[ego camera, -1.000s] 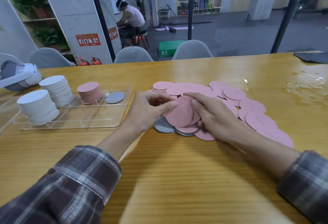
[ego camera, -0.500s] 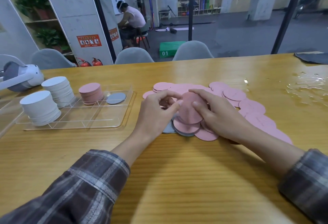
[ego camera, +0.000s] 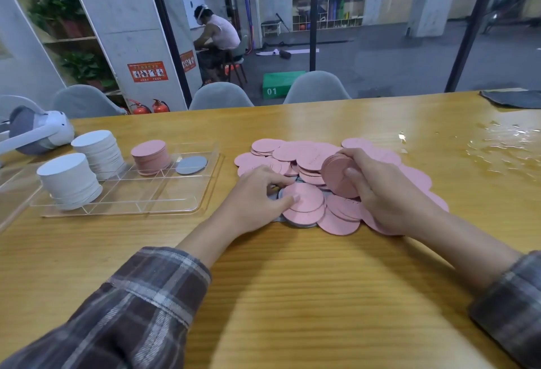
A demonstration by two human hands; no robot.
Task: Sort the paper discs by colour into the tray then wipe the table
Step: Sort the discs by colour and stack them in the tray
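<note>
1. A small stack of pink discs (ego camera: pixel 339 175) is being gripped by the right hand (ego camera: pixel 389 193), with fingers and thumb curled round its rim. It is being held tipped on edge above the pile, its flat face turned left and toward the camera.
2. A single pink disc (ego camera: pixel 307 197), lying flat and face up at the pile's near edge, is being pinched by the left hand (ego camera: pixel 257 193).
3. The pile of pink discs (ego camera: pixel 295 152) is being borne by the table (ego camera: pixel 292 295), to the right of the clear tray (ego camera: pixel 164 201).
</note>
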